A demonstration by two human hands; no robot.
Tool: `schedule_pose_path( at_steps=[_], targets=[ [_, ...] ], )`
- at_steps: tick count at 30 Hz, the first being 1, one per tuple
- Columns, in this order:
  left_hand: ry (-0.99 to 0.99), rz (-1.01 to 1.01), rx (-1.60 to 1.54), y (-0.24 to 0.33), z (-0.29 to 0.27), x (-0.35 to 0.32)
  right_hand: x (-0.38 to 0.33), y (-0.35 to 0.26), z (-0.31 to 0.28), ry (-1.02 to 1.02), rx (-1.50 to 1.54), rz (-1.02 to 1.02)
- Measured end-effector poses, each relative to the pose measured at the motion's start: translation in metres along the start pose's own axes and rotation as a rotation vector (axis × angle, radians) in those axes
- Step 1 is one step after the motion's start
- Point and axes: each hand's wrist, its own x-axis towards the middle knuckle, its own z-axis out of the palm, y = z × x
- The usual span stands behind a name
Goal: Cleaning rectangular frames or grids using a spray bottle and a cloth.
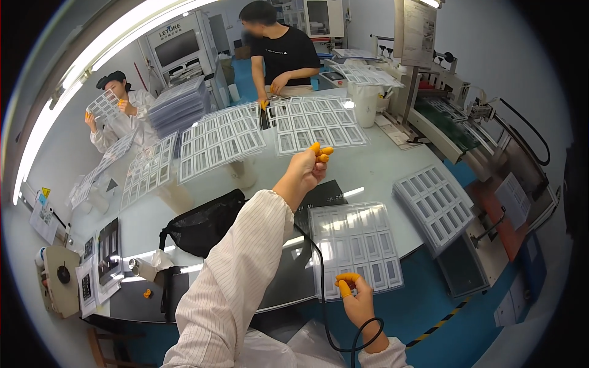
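Note:
My left hand (pixel 308 169) reaches forward, orange cots on its curled fingers. It overlaps the near edge of a clear sheet with white rectangular frames (pixel 316 127); whether it pinches that edge, I cannot make out. Low at the right, my right hand (pixel 358 299), in orange cots too, is closed at the near edge of another clear framed sheet (pixel 359 242), which lies flat at the table's front. Its index finger bends over the top, with the thumb close by. A black cable (pixel 321 276) loops at my right wrist.
More framed sheets (pixel 221 136) rest raised on white cylinders across the table (pixel 276 184). A sheet stack (pixel 433 205) sits at the right, near a machine (pixel 442 116). A black bag (pixel 205 224) lies left of my arm. Two people (pixel 283 52) work beyond.

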Motion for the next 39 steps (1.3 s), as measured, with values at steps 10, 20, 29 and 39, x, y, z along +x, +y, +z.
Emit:
schedule_pose_path(
  at_steps=[10, 20, 29, 39],
  targets=[
    [0.026, 0.058, 0.006, -0.008, 0.0, 0.004, -0.002, 0.009, 0.001, -0.022, 0.038, 0.063],
    [-0.053, -0.032, 0.108, 0.002, -0.008, 0.002, -0.002, 0.007, 0.003, -0.023, 0.008, 0.044],
    [-0.087, -0.109, 0.127, 0.011, -0.013, -0.003, -0.006, 0.004, 0.003, -0.05, -0.478, -0.251],
    [-0.13, -0.154, 0.357, 0.014, -0.036, -0.023, -0.009, 0.0, 0.011, -0.282, -0.885, -0.381]
  ],
)
